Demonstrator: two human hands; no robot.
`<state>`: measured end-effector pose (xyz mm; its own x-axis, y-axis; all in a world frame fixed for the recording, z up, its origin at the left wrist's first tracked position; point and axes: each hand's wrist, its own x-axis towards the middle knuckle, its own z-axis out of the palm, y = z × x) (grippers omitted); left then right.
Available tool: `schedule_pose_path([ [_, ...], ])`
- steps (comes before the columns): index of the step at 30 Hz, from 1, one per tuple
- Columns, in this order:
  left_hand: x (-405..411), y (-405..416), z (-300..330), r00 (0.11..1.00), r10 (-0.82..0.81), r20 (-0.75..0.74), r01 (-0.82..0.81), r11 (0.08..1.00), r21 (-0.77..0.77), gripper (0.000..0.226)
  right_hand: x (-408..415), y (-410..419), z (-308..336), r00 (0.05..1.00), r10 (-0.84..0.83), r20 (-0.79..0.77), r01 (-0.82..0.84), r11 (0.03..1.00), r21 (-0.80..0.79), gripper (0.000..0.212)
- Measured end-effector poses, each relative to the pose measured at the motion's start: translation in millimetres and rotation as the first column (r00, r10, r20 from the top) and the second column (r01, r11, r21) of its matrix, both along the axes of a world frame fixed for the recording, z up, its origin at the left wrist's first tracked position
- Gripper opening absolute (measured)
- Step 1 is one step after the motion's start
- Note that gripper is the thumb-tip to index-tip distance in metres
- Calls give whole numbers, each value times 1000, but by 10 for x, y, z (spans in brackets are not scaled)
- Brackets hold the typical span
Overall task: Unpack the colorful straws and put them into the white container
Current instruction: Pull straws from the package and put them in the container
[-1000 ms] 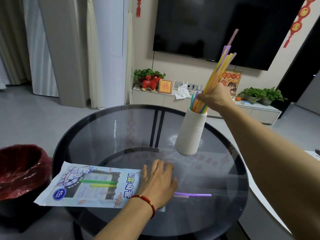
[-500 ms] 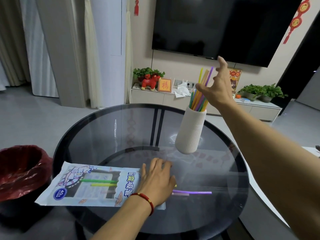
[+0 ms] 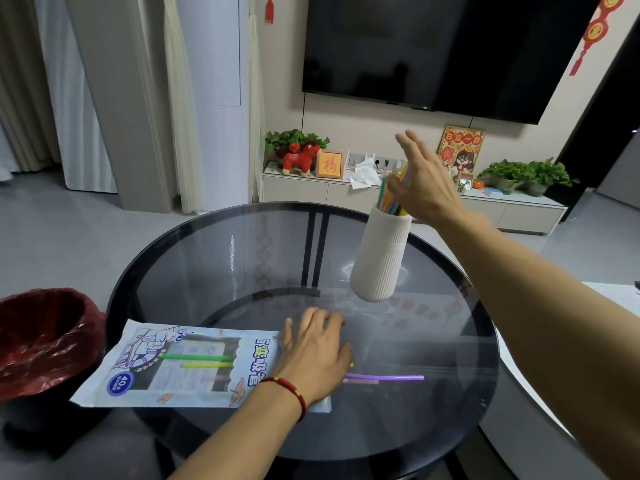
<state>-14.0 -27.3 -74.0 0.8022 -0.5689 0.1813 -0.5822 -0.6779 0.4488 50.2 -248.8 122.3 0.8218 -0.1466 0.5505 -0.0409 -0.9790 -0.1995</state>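
A living room with pale walls holds a large dark wall-mounted television (image 3: 450, 46) above a low white cabinet (image 3: 415, 199) carrying green potted plants (image 3: 519, 173), a red toy horse (image 3: 299, 159) and small framed pictures. In front stands a round, dark-rimmed smoked-glass surface (image 3: 242, 265). To its left, lower down, sits a bin lined with a shiny dark red plastic bag (image 3: 41, 337).

On the near left part of the surface lies a flat, printed white-and-blue plastic straw package (image 3: 149, 372), with a green straw and a yellow straw visible through its clear window. A tall, ribbed white container (image 3: 379, 258) stands towards the far right of the surface, with a bundle of colorful straws (image 3: 393, 199) standing in it, their tops sticking out above the rim.

The right hand (image 3: 424, 183) is just beside and behind those straw tops, fingers spread and straight, gripping nothing; whether it touches the straws cannot be told. The left hand (image 3: 313, 355), with a red cord bracelet (image 3: 294, 393) at the wrist, rests flat with relaxed fingers on the package's right end. A loose purple straw (image 3: 388, 377) lies on the glass just to the right of that hand, with a pale pink one (image 3: 363, 382) alongside it.
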Motion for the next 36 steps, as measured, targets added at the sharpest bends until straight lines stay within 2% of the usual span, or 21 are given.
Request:
schedule_pose_path([
  [3, 27, 53, 22, 1000, -18, 4, 17, 998, 56, 51, 17, -9, -47, 989, -25, -148, 8, 994, -113, 56],
  [5, 55, 115, 62, 999, -36, -8, 37, 994, 103, 62, 0, -21, -66, 985, -30, -168, 5, 989, -145, 60],
  [8, 110, 250, 136, 994, -100, -47, 109, 960, 257, 89, -46, -14, -44, 998, -16, -67, 6, 989, -146, 59],
  [12, 106, 444, 184, 984, -139, -115, 175, 890, 421, 111, -332, 142, -188, 978, 128, 164, -102, 982, -161, 38],
  [14, 70, 504, 171, 981, -149, -122, 189, 858, 477, 118, -559, 273, -417, 966, 217, 143, -202, 973, -113, 25],
  [16, 42, 528, 167, 979, -149, -140, 200, 839, 506, 125, -779, 368, -727, 980, 198, -11, -198, 980, -12, 17],
  [18, 35, 537, 180, 977, -142, -156, 203, 840, 503, 131, -950, 388, -1093, 962, 104, -252, -79, 991, 110, 22],
  [21, 56, 533, 178, 982, -150, -117, 189, 848, 495, 132, -1188, 351, -1539, 801, -47, -597, 173, 972, 156, 40],
  [23, 71, 522, 162, 987, -146, -65, 159, 850, 503, 132, -1352, 346, -1749, 692, -75, -718, 249, 958, 139, 54],
  [24, 79, 523, 158, 989, -143, -38, 143, 851, 506, 132, -1414, 372, -1819, 669, -75, -739, 241, 963, 120, 63],
  [26, 72, 506, 155, 990, -141, 12, 114, 843, 525, 130, -1531, 443, -1947, 681, -61, -729, 186, 978, 92, 82],
  [27, 67, 492, 155, 988, -146, 42, 102, 841, 532, 128, -1566, 479, -2007, 711, -51, -701, 162, 982, 93, 85],
  [28, 58, 485, 160, 985, -155, 72, 94, 841, 533, 125, -1572, 513, -2067, 748, -39, -662, 147, 983, 108, 80],
  [30, 14, 467, 177, 977, -179, 119, 91, 846, 526, 117, -1542, 573, -2166, 846, 8, -534, 114, 974, 195, 51],
  [32, -30, 448, 198, 964, -204, 172, 87, 851, 518, 111, -1500, 644, -2214, 898, 55, -437, 29, 983, 184, 28],
  [35, -94, 421, 276, 932, -228, 282, 37, 833, 552, 109, -1443, 717, -2223, 916, 80, -393, -73, 997, 32, 22],
  [36, -123, 414, 308, 920, -232, 315, 11, 822, 570, 111, -1432, 732, -2214, 927, 87, -364, -78, 996, 39, 21],
])
